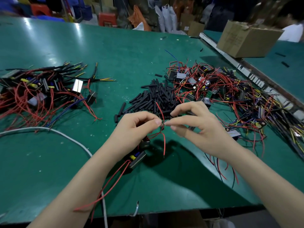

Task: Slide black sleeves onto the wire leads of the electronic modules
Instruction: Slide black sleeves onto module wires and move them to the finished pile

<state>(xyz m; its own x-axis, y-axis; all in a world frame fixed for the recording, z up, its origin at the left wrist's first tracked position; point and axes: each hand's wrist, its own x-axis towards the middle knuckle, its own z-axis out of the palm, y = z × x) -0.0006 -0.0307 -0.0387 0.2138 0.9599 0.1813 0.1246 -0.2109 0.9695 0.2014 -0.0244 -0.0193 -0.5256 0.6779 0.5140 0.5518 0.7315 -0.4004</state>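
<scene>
Fingertips of the left hand [139, 124] pinched a red lead [162, 116] above the worktop [115, 63]; the right hand [194, 122] gripped a black sleeve [172, 115] beside it, the module [138, 159] below. Misaligned, the limp lead could buckle.

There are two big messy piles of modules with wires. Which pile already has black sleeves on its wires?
The left pile. Its wires wear black sleeves with yellow tips poking out. The right pile shows mostly bare red wires beside the heap of loose sleeves.
</scene>
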